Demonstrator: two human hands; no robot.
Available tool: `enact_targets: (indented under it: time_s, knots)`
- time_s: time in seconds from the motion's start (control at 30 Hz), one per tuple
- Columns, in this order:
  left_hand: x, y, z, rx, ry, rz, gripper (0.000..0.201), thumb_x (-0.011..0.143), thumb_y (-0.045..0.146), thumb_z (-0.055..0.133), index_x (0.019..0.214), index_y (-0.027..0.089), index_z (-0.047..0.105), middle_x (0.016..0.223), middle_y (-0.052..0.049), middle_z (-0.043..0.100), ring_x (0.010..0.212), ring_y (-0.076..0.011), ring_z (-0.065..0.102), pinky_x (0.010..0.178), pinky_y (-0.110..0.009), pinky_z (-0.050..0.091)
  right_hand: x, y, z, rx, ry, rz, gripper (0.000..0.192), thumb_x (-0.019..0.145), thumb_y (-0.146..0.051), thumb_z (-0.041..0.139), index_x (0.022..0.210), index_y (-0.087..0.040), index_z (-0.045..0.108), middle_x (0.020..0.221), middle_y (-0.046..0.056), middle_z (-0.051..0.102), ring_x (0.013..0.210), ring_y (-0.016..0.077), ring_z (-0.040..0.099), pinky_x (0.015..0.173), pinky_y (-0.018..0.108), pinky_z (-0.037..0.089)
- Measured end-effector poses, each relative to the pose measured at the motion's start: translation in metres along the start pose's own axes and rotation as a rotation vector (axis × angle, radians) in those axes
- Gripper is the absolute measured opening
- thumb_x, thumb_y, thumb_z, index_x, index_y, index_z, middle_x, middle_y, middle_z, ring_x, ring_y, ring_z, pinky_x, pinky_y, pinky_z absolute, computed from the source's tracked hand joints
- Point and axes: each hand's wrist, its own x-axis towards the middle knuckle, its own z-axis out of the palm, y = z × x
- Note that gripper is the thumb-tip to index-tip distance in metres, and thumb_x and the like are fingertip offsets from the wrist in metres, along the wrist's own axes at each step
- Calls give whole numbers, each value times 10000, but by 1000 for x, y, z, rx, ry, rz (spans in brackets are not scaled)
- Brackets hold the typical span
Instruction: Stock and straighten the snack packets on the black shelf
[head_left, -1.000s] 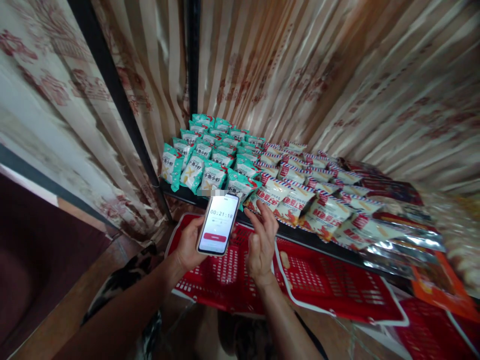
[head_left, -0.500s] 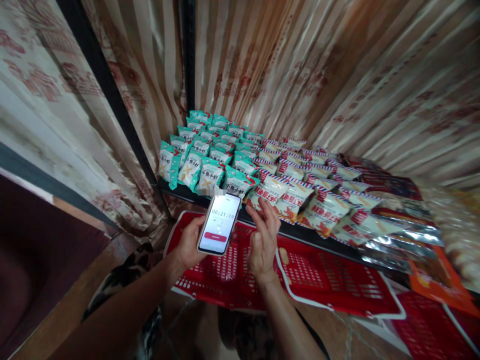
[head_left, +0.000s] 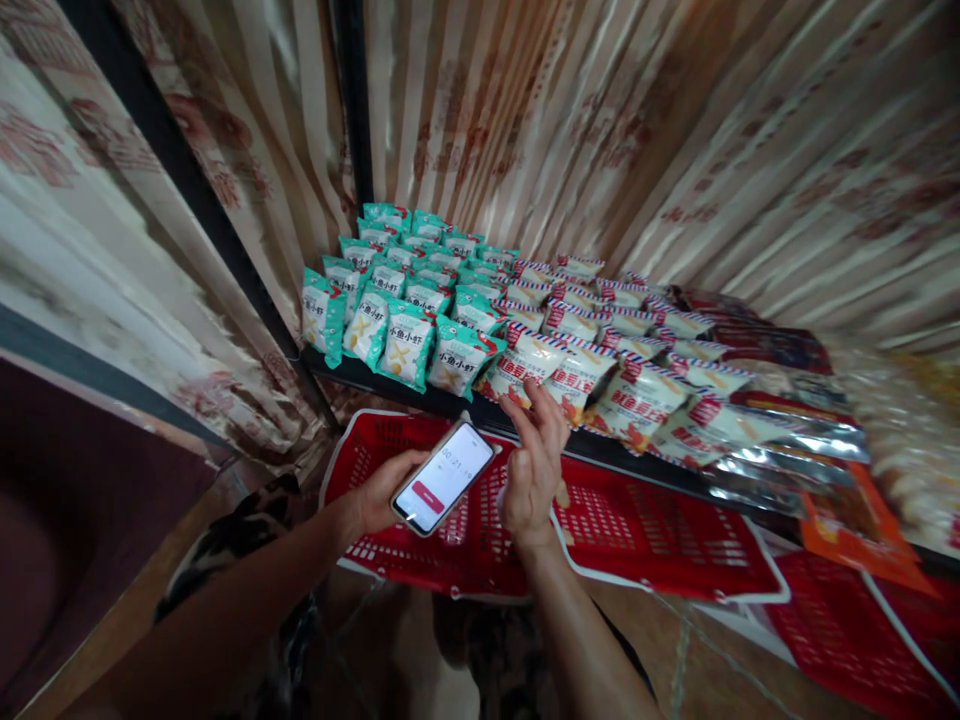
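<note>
My left hand [head_left: 381, 490] is closed around a smartphone [head_left: 447, 474], tilted to the right. Its bright screen shows timer digits and a red button. Just right of the phone, my right hand [head_left: 535, 465] is raised with its fingers partly bent and apart, holding nothing that I can see. Its fingertips overlap the view of the front cream snack bags [head_left: 641, 402] with striped edges, and I cannot tell whether they touch. Left of these, teal-and-white snack bags [head_left: 406, 345] stand in rows on a dark shelf [head_left: 360, 376].
Below the shelf are red plastic baskets with white rims: one [head_left: 360, 452] behind the phone, another [head_left: 667, 530] to its right. Shiny dark packets [head_left: 787, 435] and an orange packet [head_left: 855, 525] lie on the shelf's right side. Patterned curtains [head_left: 480, 120] hang behind, beside black posts [head_left: 354, 100].
The phone has tilted clockwise and sunk lower, apart from the front teal bags. My right hand has stayed beside it with fingers partly bent. The view has shifted slightly.
</note>
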Motion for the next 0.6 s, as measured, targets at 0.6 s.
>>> enact_targets:
  time_s: [0.6]
  knots:
    - [55,-43,-105,-2,161,-283,245,806,312,569,870,93,660,731,-105,705,629,-219,655,651,-321,488,5,21,-15,-14,82,58,444,948,-451,219,1260,-325,508,1346,31,443,1270,278,368,1033,547,285]
